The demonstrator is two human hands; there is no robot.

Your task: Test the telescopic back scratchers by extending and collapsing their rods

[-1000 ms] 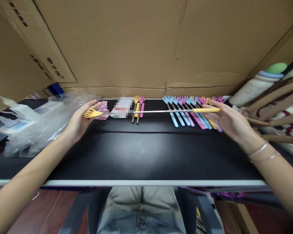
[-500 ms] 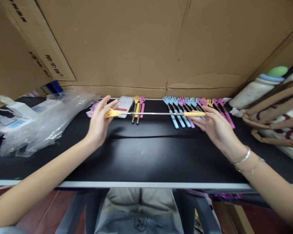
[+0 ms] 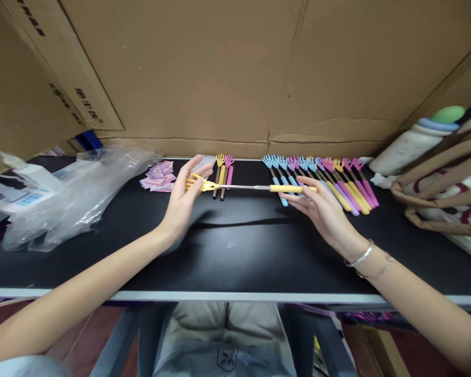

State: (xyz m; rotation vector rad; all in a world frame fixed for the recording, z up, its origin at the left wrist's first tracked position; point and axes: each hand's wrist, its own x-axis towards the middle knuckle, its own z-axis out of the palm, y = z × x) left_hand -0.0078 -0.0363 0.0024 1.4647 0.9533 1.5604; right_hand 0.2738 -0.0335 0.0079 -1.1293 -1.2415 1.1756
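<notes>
I hold a yellow telescopic back scratcher (image 3: 255,187) level above the black table (image 3: 235,246). My left hand (image 3: 186,196) pinches its claw head. Its yellow handle lies in the fingers of my right hand (image 3: 322,209). Behind my right hand a row of several blue, pink, purple and yellow scratchers (image 3: 322,175) lies on the table. Three collapsed scratchers (image 3: 222,173) lie just behind the claw end.
A crumpled clear plastic bag (image 3: 74,193) lies at the left with white boxes (image 3: 19,188) beside it. Small pink packets (image 3: 159,176) sit near my left hand. Cardboard (image 3: 235,73) walls the back. A bottle (image 3: 412,141) and a patterned bag (image 3: 443,188) stand at the right.
My hands have come together and the scratcher's metal rod has shortened to about half. Both hands shifted toward the table's centre.
</notes>
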